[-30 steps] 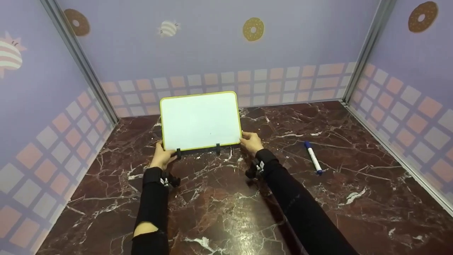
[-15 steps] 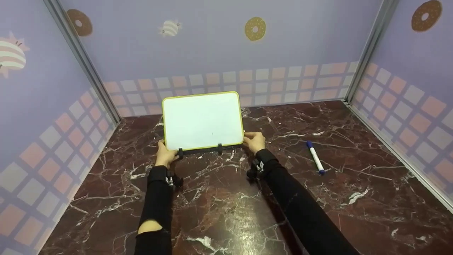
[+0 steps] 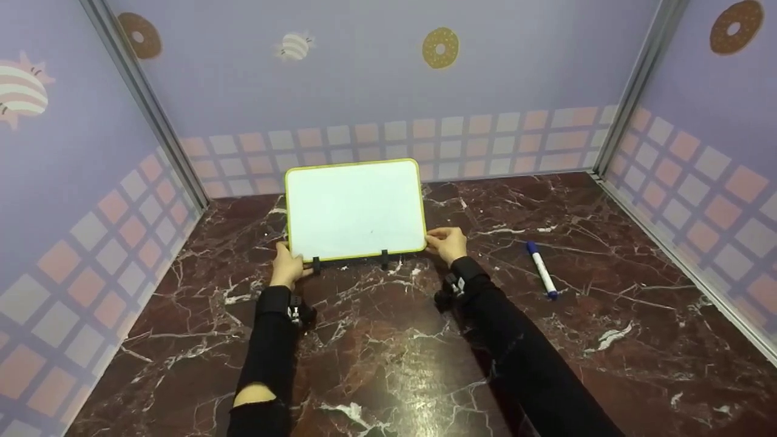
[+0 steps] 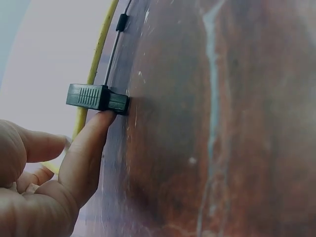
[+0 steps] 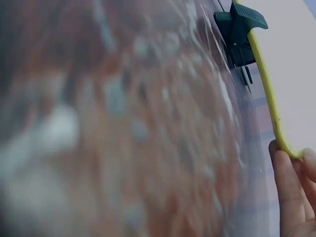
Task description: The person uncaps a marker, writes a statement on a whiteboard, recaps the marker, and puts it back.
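A small whiteboard [image 3: 355,209] with a yellow rim leans back on a dark stand, whose black clips [image 4: 86,96] catch its lower edge. My left hand [image 3: 286,267] grips the lower left corner. In the left wrist view its thumb is at the rim and the index fingertip touches a black clip. My right hand [image 3: 448,244] pinches the lower right corner, with fingers [image 5: 289,182] curled under the yellow rim in the right wrist view. Most of the stand is hidden behind the board.
A white marker [image 3: 541,270] with blue ends lies on the dark red marble-patterned table [image 3: 388,352], right of the board. Purple panels with pink and white squares [image 3: 452,145] enclose the back and both sides.
The whiteboard and both hands have shifted slightly to the right in the head view, which itself has moved a little. Both hands keep their hold at the corners.
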Tool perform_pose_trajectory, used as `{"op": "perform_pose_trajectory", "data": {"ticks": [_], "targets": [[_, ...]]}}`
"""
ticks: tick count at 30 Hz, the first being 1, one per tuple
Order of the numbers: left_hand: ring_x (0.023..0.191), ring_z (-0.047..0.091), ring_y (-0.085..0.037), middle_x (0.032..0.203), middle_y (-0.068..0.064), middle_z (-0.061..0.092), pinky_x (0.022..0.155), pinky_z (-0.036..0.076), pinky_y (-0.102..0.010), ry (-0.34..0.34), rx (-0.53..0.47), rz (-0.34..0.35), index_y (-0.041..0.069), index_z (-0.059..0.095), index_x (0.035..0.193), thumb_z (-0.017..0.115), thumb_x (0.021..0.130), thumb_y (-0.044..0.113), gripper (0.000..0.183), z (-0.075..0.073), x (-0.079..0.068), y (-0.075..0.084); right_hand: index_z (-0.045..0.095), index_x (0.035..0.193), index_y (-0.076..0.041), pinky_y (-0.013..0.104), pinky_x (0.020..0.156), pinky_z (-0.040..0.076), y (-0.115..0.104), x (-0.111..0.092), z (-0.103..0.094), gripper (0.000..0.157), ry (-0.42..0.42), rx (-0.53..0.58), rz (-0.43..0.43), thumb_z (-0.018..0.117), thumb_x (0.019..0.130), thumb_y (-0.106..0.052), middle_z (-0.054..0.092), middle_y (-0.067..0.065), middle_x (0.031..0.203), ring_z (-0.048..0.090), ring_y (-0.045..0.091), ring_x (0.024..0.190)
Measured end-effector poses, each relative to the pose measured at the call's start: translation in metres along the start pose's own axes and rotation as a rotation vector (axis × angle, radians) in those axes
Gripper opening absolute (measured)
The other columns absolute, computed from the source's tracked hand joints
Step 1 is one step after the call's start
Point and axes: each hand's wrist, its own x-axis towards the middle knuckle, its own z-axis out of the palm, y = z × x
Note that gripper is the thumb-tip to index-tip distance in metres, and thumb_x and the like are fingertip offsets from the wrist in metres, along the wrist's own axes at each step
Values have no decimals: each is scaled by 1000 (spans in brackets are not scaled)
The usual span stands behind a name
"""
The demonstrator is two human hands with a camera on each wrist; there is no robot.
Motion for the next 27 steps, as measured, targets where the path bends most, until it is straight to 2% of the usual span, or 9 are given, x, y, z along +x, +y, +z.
{"op": "perform_pose_trajectory", "data": {"ticks": [5, 11, 13, 20, 27], "targets": [[123, 53, -52, 145, -37, 32, 96, 58, -42, -19, -18, 11, -1, 16, 147, 29, 104, -2, 45, 8, -9, 1, 66, 111, 17, 32, 78, 64, -2, -1, -16, 24, -44, -9, 21, 66, 91, 4, 69, 32, 107, 69, 10, 69], [125, 50, -54, 145, -37, 30, 98, 56, -45, -60, -70, 23, -3, 16, 145, 23, 103, -5, 43, 21, -18, 0, 63, 111, 20, 31, 76, 64, -1, -3, -37, 25, -91, -27, 23, 65, 91, 5, 72, 25, 98, 68, 8, 67], [125, 50, -53, 145, -37, 31, 99, 56, -46, -73, -83, 24, -2, 16, 144, 22, 103, -6, 42, 26, -21, -1, 62, 111, 21, 34, 79, 64, -4, -8, -43, 25, -101, -15, 33, 64, 91, 6, 71, 23, 95, 68, 9, 68], [129, 47, -53, 149, -37, 27, 104, 52, -49, -135, -72, 33, 0, 15, 145, 23, 104, -6, 43, 42, -36, 1, 57, 113, 24, 27, 74, 64, 1, -14, -69, 27, -138, 24, 39, 62, 92, 8, 68, 7, 81, 67, 7, 67], [137, 38, -51, 151, -37, 23, 103, 53, -49, -175, -108, 36, 0, 12, 147, 24, 104, -6, 45, 63, -49, 3, 54, 116, 26, 26, 75, 64, -1, -19, -98, 29, -175, -23, 47, 60, 93, 8, 65, 5, 80, 65, 6, 66]]}}
